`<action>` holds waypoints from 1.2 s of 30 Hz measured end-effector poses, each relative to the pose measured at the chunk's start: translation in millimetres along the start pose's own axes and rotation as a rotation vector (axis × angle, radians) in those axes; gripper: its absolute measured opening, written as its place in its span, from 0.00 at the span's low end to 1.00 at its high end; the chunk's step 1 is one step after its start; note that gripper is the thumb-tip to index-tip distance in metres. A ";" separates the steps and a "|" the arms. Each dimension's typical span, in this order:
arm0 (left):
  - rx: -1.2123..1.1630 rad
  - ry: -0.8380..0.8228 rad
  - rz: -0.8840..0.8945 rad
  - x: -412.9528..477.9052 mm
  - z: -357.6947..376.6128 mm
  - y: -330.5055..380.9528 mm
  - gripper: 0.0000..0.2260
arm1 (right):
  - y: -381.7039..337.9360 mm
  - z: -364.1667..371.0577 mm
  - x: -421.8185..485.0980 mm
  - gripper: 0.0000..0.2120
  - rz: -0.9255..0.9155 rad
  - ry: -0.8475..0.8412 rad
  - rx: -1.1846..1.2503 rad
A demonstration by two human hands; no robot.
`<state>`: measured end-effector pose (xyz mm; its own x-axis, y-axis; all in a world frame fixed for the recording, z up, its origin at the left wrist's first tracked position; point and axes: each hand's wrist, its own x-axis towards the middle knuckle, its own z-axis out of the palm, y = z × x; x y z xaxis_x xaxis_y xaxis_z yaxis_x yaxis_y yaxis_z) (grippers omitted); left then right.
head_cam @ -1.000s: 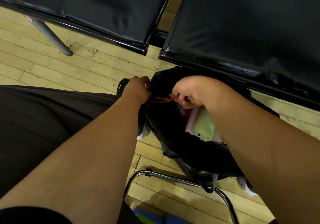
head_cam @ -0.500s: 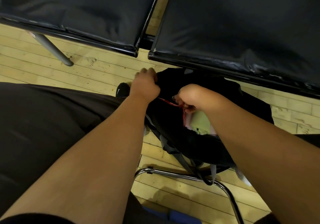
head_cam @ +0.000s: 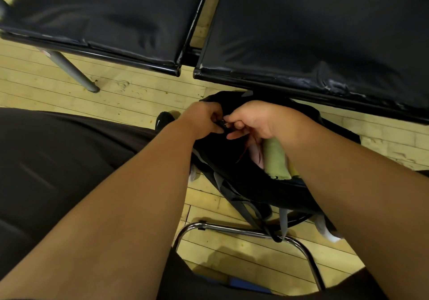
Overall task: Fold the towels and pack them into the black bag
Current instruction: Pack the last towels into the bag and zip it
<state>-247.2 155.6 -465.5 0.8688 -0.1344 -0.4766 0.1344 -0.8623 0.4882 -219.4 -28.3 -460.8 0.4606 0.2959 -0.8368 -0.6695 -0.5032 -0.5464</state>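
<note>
Your right hand (head_cam: 253, 121) is pinching the zipper pull (head_cam: 224, 123); your left hand (head_cam: 204, 120) is gripping the black bag (head_cam: 232, 160) just beside it; the green towel (head_cam: 277, 160) and pink towel (head_cam: 256, 154) are lying inside the bag, which is sitting on the wooden floor (head_cam: 139, 95).

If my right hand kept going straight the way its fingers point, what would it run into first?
Most likely your left hand, which grips the black bag right beside the zipper pull your right hand pinches; depth is hard to judge.
</note>
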 end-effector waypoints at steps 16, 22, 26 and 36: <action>0.730 -0.326 0.303 -33.2 78.6 72.9 0.27 | 17.5 -17.3 11.1 0.11 -0.066 0.099 -0.235; 1.110 -0.269 0.294 -36.5 102.3 99.4 0.33 | 8.3 -21.4 8.8 0.17 -0.133 0.130 -0.622; 1.063 -0.412 0.375 -39.2 90.8 102.4 0.33 | 17.9 -30.0 13.4 0.14 -0.119 0.081 -0.618; 0.210 -0.603 0.238 -31.7 9.7 98.3 0.11 | 23.1 -31.8 10.6 0.12 0.029 0.038 -0.428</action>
<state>-266.1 70.3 -409.5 0.4377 -0.5283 -0.7276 -0.1757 -0.8438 0.5071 -211.4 -62.7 -481.2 0.4719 0.2504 -0.8454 -0.3839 -0.8048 -0.4527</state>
